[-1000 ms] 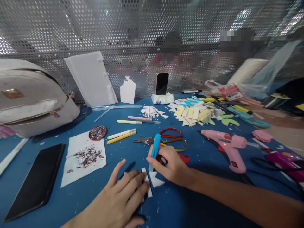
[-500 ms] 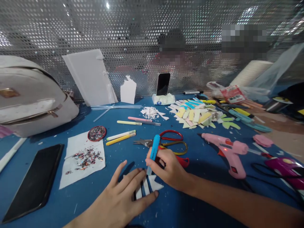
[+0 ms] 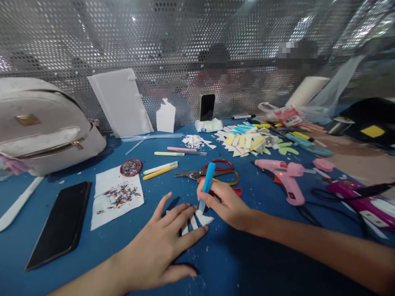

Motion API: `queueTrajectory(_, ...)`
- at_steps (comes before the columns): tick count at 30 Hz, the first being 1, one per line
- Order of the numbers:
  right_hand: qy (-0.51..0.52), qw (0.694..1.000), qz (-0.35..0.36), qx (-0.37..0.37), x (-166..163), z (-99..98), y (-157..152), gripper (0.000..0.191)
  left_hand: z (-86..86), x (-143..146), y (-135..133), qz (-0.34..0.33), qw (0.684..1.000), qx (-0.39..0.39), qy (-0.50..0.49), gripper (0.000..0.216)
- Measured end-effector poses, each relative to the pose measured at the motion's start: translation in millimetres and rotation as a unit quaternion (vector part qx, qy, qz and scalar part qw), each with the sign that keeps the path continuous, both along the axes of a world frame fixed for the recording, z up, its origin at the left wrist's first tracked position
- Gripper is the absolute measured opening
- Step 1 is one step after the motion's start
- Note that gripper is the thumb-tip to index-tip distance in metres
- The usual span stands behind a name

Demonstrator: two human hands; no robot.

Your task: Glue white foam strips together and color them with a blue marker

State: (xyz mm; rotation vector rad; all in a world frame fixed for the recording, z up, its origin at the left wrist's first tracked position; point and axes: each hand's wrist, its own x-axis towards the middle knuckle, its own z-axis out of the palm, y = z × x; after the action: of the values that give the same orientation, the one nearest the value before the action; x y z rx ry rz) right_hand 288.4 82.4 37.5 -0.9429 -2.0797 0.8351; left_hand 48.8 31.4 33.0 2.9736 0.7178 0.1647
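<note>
My left hand (image 3: 171, 234) lies flat with its fingers spread, pressing on small white cut strips (image 3: 194, 222) on the blue table. Its fingers hide part of the strips. In my right hand (image 3: 225, 203) I grip a blue marker (image 3: 207, 181), held upright and slightly tilted. The marker's lower end meets a white piece with a notched end (image 3: 204, 218), beside my left fingertips. Just beyond my right hand lie scissors with red handles (image 3: 220, 165) and another pair with yellowish handles (image 3: 236, 177), partly overlapping.
A pink glue gun (image 3: 285, 176) rests at right, near a magenta power strip (image 3: 364, 201). Coloured foam scraps (image 3: 249, 142) are heaped farther back. Left are a black phone (image 3: 60, 224), paper with glitter (image 3: 101, 213) and a white backpack (image 3: 46, 123). Several markers (image 3: 160, 171) lie mid-table.
The view has shifted slightly. The marker's lower end has moved from the notched piece's upper edge onto it. My left thumb now shows, spread away from the fingers.
</note>
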Motion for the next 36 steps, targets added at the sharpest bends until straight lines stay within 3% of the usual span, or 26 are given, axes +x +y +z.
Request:
queueTrajectory(9,-0.013,0.997,0.077,0.027,11.4,-5.6,1.6,0.037,0.3,0.5,-0.9,-0.005,0.998,0.062,-0.003,0.068)
queueTrajectory(24,-0.064,0.991,0.11,0.05,14.2,-10.7,2.0,0.044,1.6,2.7,-0.4,-0.004,0.996,0.085,-0.021,0.065)
queueTrajectory(36,-0.081,0.988,0.11,0.071,13.5,-8.4,-0.6,0.03,-3.5,0.1,-1.1,0.002,0.998,0.061,-0.025,0.066)
